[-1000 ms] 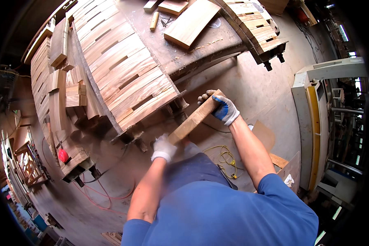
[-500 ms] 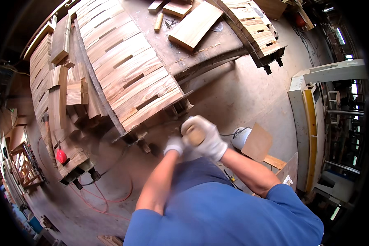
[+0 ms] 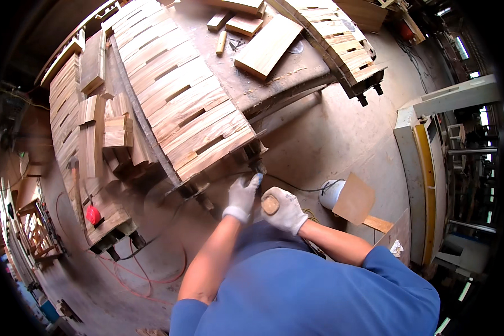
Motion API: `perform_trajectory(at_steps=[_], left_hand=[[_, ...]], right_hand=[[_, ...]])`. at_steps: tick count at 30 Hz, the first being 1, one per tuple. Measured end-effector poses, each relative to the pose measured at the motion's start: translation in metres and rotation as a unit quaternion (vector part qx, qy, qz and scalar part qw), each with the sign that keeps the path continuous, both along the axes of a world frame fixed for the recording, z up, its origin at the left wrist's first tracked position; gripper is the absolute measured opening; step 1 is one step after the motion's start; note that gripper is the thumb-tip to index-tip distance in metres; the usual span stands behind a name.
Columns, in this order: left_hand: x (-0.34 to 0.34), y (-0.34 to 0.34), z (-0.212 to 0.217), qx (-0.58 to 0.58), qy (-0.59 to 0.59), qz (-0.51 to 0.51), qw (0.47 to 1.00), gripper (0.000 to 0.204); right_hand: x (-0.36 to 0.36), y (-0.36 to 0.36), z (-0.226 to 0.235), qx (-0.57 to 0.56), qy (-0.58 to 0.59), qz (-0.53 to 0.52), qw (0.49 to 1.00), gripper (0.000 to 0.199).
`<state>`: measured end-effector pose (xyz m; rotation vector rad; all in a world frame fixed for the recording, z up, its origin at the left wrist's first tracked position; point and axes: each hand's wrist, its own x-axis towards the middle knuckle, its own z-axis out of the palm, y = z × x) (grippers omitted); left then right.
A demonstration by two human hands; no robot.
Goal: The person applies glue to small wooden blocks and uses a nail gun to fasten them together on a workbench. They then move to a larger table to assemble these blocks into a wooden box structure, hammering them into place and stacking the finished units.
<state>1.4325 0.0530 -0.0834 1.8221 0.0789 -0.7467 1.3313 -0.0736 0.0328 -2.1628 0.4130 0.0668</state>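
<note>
"Block (image 3: pixel 270 205), where?"

"Just off centre, toward five o'clock, clamped in gloved right hand (image 3: pixel 287 213), one end toward view."

"And left hand (image 3: pixel 241 197)?"

"Just beside, at nine o'clock from block; gloved too, grip impossible to tell."

"Round about?"

"From block: slats (image 3: pixel 180 101) at eleven o'clock, piled wood (image 3: pixel 117 124) at ten, board (image 3: pixel 269 46) on table (image 3: pixel 238 85) at twelve, bucket (image 3: pixel 330 195) at three, partly behind brown sheet (image 3: pixel 354 199)."

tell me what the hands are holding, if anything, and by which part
The right hand holds a piece of wood near the end facing the camera; the rest is hidden. The left hand holds nothing visible.
</note>
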Motion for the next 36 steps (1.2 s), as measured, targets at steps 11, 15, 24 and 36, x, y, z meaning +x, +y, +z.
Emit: perform_trajectory(at_steps=[11, 15, 24, 36], left_hand=[[-0.006, -0.038, -0.028, -0.402, 0.417, 0.293, 0.760, 0.030], [-0.006, -0.045, -0.061, -0.565, 0.512, 0.234, 0.603, 0.042], [-0.014, -0.030, -0.003, -0.195, 0.277, 0.272, 0.901, 0.023], [0.005, -0.042, 0.006, -0.118, 0.198, 0.153, 0.961, 0.031]], right_hand=[[-0.046, -0.035, 0.002, 0.028, 0.064, -0.008, 0.998, 0.029], [-0.050, -0.039, -0.003, 0.035, 0.069, 0.040, 0.996, 0.031], [-0.043, -0.049, -0.025, 0.055, 0.048, 0.102, 0.992, 0.031], [-0.048, -0.048, -0.036, 0.073, 0.047, 0.131, 0.988, 0.027]])
